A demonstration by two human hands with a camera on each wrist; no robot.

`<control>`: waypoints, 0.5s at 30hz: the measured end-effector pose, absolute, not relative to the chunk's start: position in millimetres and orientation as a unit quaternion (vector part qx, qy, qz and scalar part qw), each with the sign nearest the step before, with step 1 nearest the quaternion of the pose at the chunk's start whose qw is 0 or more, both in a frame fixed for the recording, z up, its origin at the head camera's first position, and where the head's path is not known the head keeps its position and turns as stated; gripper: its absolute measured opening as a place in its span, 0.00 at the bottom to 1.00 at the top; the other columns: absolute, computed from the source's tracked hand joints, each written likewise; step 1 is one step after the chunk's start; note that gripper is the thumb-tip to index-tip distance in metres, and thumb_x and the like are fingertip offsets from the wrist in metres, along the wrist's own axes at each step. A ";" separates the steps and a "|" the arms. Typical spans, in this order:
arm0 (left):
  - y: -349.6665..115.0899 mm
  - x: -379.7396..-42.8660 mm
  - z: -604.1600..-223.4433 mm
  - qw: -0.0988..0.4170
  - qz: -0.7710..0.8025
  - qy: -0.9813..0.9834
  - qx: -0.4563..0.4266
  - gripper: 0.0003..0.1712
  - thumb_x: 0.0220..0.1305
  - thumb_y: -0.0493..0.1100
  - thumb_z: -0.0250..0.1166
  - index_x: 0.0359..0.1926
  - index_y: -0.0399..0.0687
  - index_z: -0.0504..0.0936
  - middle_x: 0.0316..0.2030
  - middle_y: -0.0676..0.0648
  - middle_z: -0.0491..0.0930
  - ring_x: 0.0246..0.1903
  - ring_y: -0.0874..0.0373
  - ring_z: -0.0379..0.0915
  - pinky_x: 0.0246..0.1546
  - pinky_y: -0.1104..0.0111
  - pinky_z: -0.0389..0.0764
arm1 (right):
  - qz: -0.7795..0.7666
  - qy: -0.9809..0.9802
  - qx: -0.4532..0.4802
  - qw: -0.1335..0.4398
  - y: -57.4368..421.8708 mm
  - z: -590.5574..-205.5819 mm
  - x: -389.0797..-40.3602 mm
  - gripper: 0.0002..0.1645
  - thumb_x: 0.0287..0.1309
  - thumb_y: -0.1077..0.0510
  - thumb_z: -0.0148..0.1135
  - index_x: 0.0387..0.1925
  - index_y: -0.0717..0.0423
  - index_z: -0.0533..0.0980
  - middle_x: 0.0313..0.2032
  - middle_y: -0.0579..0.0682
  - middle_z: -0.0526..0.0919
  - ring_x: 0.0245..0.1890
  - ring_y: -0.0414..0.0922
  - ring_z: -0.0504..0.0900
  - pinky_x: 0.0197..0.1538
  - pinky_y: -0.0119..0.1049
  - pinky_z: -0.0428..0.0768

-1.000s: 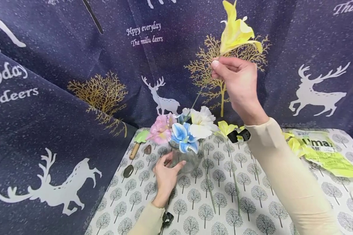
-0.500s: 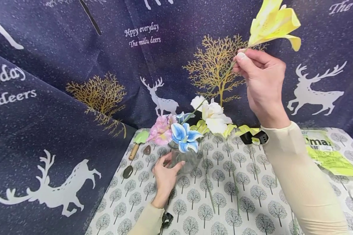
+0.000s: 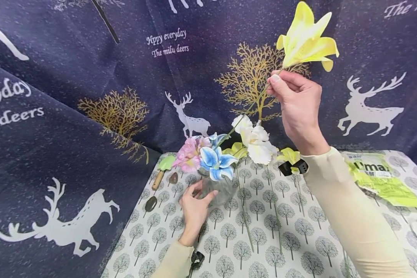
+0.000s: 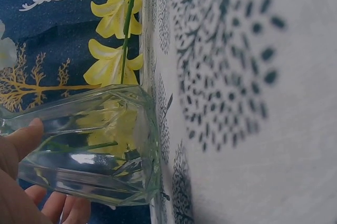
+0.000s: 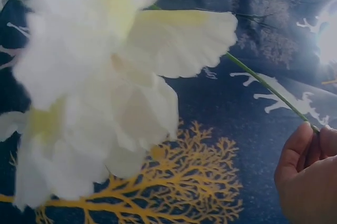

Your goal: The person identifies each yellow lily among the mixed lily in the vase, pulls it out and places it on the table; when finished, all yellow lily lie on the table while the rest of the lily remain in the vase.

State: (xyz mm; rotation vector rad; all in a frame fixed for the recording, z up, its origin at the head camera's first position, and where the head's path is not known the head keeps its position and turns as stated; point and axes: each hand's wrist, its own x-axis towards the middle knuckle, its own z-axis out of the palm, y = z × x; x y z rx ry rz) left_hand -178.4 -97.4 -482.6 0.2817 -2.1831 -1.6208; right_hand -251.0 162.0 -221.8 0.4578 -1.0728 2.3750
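My right hand (image 3: 299,106) is raised high, thumb and fingers pinching the green stem of a yellow lily (image 3: 307,44) just below its bloom. The stem slants down-left toward the vase mouth; its lower end is hidden behind a blue lily (image 3: 217,162). My left hand (image 3: 196,204) grips the side of the clear glass vase (image 4: 89,139), thumb on the near side and fingers around the left. Pink flowers (image 3: 188,154) and white flowers (image 3: 258,143) also stand at the vase. In the right wrist view, white petals (image 5: 105,76) fill much of the left side.
More yellow lilies (image 4: 113,66) lie behind and right of the vase, their stems stretching forward on the tree-print tablecloth (image 3: 243,247). A small green trowel (image 3: 165,163) and dark stones (image 3: 151,203) are at left. A yellow-green packet (image 3: 385,181) lies at right.
My right hand has moved right with the yellow lily, then slightly back left and down. The white flowers have shifted right and leaned away from the blue lily. My left hand stays on the vase.
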 end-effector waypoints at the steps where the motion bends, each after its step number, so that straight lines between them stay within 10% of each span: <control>1: -97.0 -178.4 -482.8 0.203 -0.581 -0.782 0.099 0.37 0.40 0.48 0.85 0.55 0.48 0.84 0.51 0.42 0.84 0.50 0.41 0.86 0.55 0.60 0.88 | 0.873 -0.387 0.167 0.245 162.0 -222.9 -251.5 0.08 0.50 0.73 0.73 0.35 0.71 0.84 0.33 0.58 0.90 0.27 0.47 0.88 0.36 0.33 0.91; 15: -95.5 -178.5 -481.2 0.202 -0.585 -0.779 0.101 0.36 0.38 0.48 0.85 0.54 0.52 0.85 0.50 0.45 0.84 0.50 0.45 0.86 0.55 0.63 0.88 | 0.902 -0.275 0.164 0.289 194.9 -205.7 -237.1 0.08 0.48 0.78 0.69 0.33 0.78 0.81 0.29 0.63 0.87 0.24 0.51 0.84 0.29 0.34 0.88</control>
